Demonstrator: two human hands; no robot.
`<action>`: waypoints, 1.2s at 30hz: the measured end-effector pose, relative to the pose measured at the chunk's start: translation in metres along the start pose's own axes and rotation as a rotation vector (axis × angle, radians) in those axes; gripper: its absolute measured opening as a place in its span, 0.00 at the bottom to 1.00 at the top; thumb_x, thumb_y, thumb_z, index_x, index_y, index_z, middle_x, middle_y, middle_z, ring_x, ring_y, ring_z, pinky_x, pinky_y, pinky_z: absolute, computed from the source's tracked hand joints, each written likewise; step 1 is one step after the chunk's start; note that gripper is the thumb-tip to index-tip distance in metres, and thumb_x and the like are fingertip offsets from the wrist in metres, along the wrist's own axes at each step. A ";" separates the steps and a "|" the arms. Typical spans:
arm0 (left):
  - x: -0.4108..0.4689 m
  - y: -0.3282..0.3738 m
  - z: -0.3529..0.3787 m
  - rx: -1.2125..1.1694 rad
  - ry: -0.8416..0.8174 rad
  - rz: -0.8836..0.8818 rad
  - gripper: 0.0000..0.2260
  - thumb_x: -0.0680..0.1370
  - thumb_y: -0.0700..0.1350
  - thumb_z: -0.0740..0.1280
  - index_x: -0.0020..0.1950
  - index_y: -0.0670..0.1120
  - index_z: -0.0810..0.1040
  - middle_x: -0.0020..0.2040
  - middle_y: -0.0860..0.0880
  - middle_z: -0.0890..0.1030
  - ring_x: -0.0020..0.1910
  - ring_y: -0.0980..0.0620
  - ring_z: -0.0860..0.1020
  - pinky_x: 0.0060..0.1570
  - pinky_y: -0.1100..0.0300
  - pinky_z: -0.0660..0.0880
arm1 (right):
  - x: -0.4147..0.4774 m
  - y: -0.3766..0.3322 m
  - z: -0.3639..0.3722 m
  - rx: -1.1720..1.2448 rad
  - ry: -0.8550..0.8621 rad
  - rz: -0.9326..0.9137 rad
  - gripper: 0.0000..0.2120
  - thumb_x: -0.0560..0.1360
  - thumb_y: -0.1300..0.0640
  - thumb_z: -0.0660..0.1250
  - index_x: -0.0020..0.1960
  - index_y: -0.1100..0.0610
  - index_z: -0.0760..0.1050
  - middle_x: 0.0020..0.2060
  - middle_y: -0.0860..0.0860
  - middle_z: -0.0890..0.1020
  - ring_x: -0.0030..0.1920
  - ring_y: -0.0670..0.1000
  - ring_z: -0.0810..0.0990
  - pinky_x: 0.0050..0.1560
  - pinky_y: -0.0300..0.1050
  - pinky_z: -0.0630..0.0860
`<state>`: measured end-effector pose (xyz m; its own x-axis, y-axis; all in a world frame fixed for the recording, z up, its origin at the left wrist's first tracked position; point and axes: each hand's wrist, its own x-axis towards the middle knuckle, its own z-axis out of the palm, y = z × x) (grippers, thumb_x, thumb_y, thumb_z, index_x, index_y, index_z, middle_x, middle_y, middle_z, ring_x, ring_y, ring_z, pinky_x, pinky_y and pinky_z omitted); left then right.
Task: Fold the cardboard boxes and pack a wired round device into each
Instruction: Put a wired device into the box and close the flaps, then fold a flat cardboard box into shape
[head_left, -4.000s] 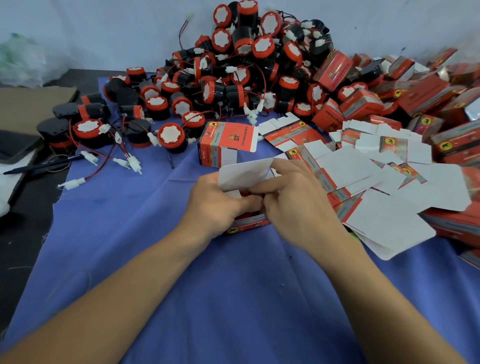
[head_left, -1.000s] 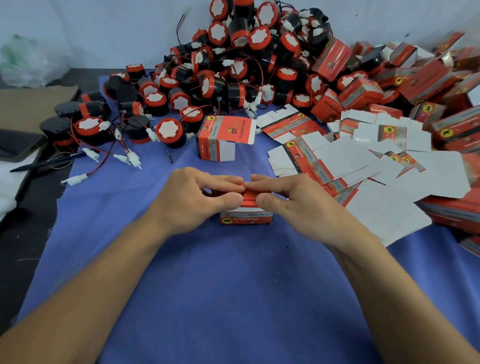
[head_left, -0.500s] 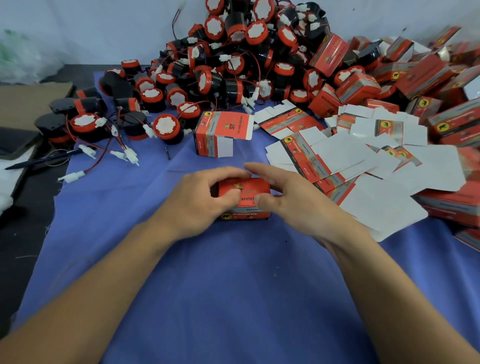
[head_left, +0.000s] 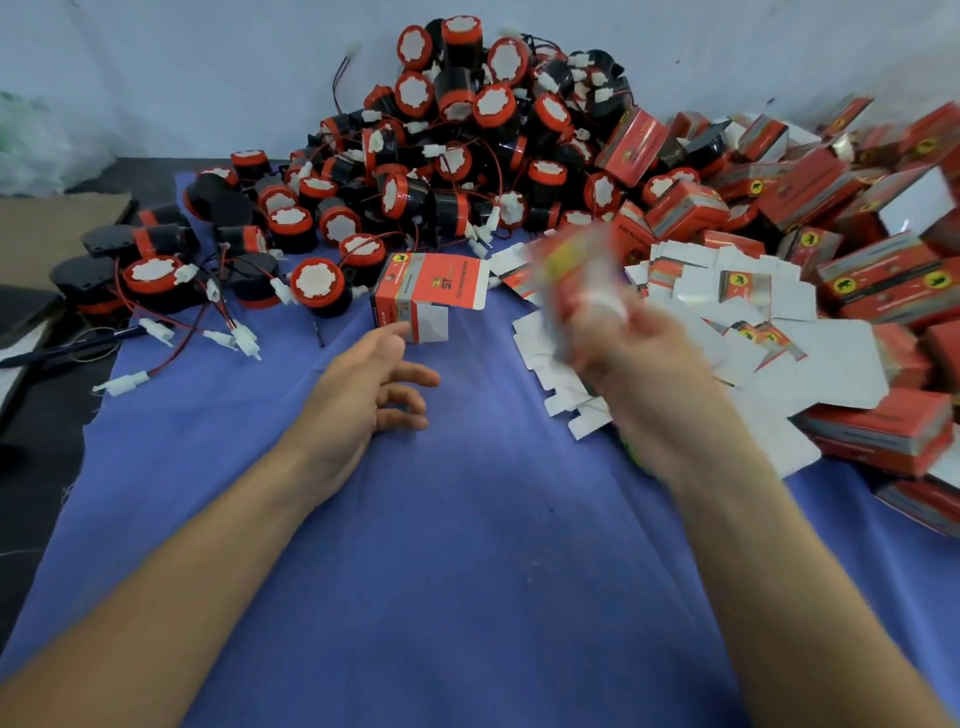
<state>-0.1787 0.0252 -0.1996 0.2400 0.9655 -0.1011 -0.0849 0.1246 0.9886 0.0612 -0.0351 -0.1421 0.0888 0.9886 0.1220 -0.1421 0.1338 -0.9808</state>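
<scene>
My right hand (head_left: 644, 358) is raised over the blue cloth (head_left: 467, 545) and grips a closed red box (head_left: 574, 275), both smeared by motion blur. My left hand (head_left: 369, 384) rests on the cloth with loosely curled fingers and holds nothing; its fingertips lie just below a part-folded red box (head_left: 426, 291) that stands with a flap open. A big heap of round black-and-red wired devices (head_left: 457, 156) fills the back middle. Flat white-backed box blanks (head_left: 737, 332) lie spread to the right of my right hand.
Closed red boxes (head_left: 857, 234) are piled along the right side and back right. Loose devices with red wires and white plugs (head_left: 156, 275) lie at the left edge of the cloth. A brown cardboard sheet (head_left: 57, 223) and a dark pen (head_left: 62, 348) sit on the left.
The box that both hands were closing on the cloth is now lifted up and to the right in my right hand. My left hand has let go and dropped onto the cloth.
</scene>
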 end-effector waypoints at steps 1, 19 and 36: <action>0.000 -0.002 0.002 0.021 0.013 0.016 0.15 0.88 0.52 0.55 0.73 0.51 0.71 0.41 0.49 0.86 0.32 0.53 0.78 0.33 0.59 0.80 | 0.002 -0.012 -0.010 0.424 0.083 -0.039 0.19 0.73 0.46 0.76 0.62 0.52 0.81 0.56 0.49 0.84 0.55 0.49 0.84 0.54 0.47 0.80; 0.001 -0.013 0.006 0.192 0.015 0.082 0.09 0.86 0.47 0.63 0.64 0.54 0.79 0.39 0.48 0.85 0.33 0.53 0.79 0.33 0.60 0.79 | 0.012 0.056 0.023 -1.711 0.048 0.098 0.27 0.82 0.38 0.51 0.70 0.55 0.68 0.65 0.56 0.77 0.65 0.58 0.73 0.67 0.54 0.67; -0.016 0.000 0.016 0.669 0.196 0.548 0.17 0.73 0.43 0.79 0.51 0.65 0.84 0.54 0.64 0.83 0.59 0.61 0.79 0.61 0.67 0.72 | -0.020 0.031 0.045 -1.023 0.198 -0.325 0.13 0.82 0.53 0.58 0.41 0.53 0.73 0.32 0.49 0.77 0.34 0.54 0.71 0.35 0.52 0.67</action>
<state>-0.1666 0.0064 -0.1959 0.1566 0.8797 0.4490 0.4588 -0.4674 0.7557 0.0106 -0.0473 -0.1678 0.1436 0.8756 0.4613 0.7958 0.1749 -0.5797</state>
